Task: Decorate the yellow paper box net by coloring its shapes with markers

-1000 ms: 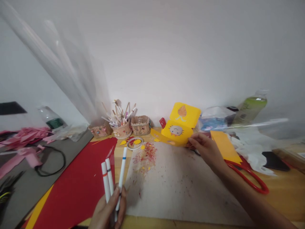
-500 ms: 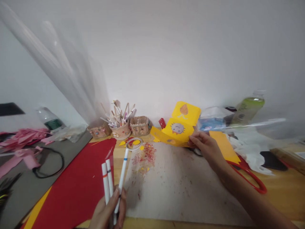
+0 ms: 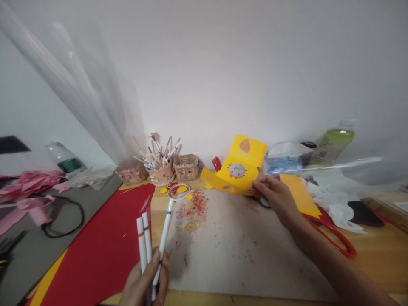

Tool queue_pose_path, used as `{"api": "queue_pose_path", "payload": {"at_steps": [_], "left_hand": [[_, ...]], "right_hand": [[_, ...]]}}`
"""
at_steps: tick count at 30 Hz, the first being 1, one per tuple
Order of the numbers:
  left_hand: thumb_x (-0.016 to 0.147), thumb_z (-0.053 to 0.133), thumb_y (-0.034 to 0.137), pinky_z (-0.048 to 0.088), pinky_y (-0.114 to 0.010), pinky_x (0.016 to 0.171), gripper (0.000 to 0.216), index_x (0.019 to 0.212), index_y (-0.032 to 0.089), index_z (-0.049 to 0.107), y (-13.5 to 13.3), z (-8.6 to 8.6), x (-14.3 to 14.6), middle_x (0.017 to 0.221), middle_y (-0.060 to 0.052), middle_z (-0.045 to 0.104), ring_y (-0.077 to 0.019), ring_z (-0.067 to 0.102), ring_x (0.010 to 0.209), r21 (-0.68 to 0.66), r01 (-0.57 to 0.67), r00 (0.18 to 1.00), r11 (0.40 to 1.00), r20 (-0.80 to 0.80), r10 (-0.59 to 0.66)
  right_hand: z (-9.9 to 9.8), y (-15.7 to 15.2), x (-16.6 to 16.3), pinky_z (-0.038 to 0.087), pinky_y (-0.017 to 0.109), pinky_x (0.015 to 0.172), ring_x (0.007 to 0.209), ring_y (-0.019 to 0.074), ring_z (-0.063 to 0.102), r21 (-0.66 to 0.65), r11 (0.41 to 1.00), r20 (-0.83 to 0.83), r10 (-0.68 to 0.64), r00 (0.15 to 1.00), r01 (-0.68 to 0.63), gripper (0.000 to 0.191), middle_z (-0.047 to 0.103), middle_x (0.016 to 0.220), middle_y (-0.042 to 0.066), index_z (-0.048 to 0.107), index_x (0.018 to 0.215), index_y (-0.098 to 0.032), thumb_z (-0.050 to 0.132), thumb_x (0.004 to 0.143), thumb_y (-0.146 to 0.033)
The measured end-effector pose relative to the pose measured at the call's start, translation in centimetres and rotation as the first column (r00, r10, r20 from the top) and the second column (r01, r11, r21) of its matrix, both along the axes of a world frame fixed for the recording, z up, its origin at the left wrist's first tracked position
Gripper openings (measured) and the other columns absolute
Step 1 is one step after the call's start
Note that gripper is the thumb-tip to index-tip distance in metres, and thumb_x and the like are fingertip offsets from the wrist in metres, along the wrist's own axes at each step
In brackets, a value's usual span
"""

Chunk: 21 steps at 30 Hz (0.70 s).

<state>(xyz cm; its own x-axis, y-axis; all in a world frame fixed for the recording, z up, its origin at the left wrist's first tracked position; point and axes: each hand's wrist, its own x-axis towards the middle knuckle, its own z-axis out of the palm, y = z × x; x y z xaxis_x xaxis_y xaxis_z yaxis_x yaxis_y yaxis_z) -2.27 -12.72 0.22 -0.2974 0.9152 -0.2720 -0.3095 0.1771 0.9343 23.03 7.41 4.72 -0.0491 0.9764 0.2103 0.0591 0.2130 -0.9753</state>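
Observation:
Three white marker pens (image 3: 163, 238) stand upright between the fingers of my left hand (image 3: 146, 278), near the front edge of the table. One has a blue band, one an orange band and one a dark band. In my right hand (image 3: 276, 193), the thumb and fingers pinch the right edge of a folded yellow paper card (image 3: 244, 159). The card is raised above the board, with a grey face with an orange beak on its middle panel and a brown leaf-like shape on the top panel. Its lower left panel is bent outward.
A grey-white board (image 3: 223, 250) carries red and yellow scraps. Red sheets (image 3: 105, 246) lie left. A roll of tape (image 3: 179, 192), a decorated cup of pens (image 3: 161, 173) and a small basket (image 3: 186, 168) stand behind. Red-handled scissors (image 3: 346, 246) and a green bottle (image 3: 334, 142) are right.
The view has shifted very slightly. Both hands keep their hold on the marker pens and the yellow card, with almost no movement.

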Motion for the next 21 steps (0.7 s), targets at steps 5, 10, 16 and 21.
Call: {"api": "queue_pose_path", "payload": {"at_steps": [5, 10, 16, 21], "left_hand": [[0.072, 0.056, 0.063, 0.019, -0.015, 0.035, 0.047, 0.072, 0.017, 0.045, 0.0, 0.1, 0.1, 0.030, 0.005, 0.043, -0.0050, 0.029, 0.029, -0.014, -0.001, 1.000, 1.000, 0.008, 0.002], [0.070, 0.057, 0.065, 0.018, -0.015, 0.035, 0.050, 0.070, 0.016, 0.046, 0.0, 0.3, 0.1, 0.031, 0.005, 0.044, -0.0040, 0.029, 0.028, -0.017, -0.004, 1.000, 1.000, 0.001, 0.004], [0.069, 0.058, 0.065, 0.018, -0.014, 0.036, 0.051, 0.064, 0.015, 0.047, 0.3, 0.7, 0.2, 0.029, 0.005, 0.042, -0.0032, 0.029, 0.029, -0.003, -0.005, 1.000, 1.000, -0.015, 0.005], [0.068, 0.059, 0.065, 0.019, -0.015, 0.036, 0.051, 0.067, 0.016, 0.049, 0.7, 1.6, 0.4, 0.031, 0.006, 0.041, -0.0036, 0.027, 0.029, -0.011, -0.042, 0.999, 0.999, -0.031, 0.042]], "right_hand": [[-0.3, 0.1, 0.0, 0.048, 0.023, 0.054, 0.054, 0.0117, 0.057, 0.004, 1.000, 0.006, -0.003, 1.000, 0.003, 0.031, 0.060, 0.058, -0.001, 0.060, 0.064, -0.018, 0.071, 0.062, -0.047], [-0.3, 0.1, 0.0, 0.048, 0.023, 0.055, 0.054, 0.0113, 0.057, 0.000, 1.000, 0.014, 0.003, 1.000, -0.003, 0.030, 0.060, 0.059, -0.001, 0.060, 0.065, -0.018, 0.070, 0.064, -0.046], [-0.6, 0.1, 0.1, 0.048, 0.024, 0.053, 0.054, 0.0119, 0.056, 0.028, 0.999, 0.035, 0.015, 0.999, -0.016, 0.029, 0.059, 0.059, -0.001, 0.059, 0.067, -0.018, 0.068, 0.067, -0.046], [-0.8, -0.4, 0.3, 0.049, 0.025, 0.055, 0.058, 0.0138, 0.058, 0.081, 0.995, 0.087, 0.052, 0.995, -0.059, 0.027, 0.061, 0.062, 0.001, 0.057, 0.070, -0.018, 0.063, 0.073, -0.044]]}}
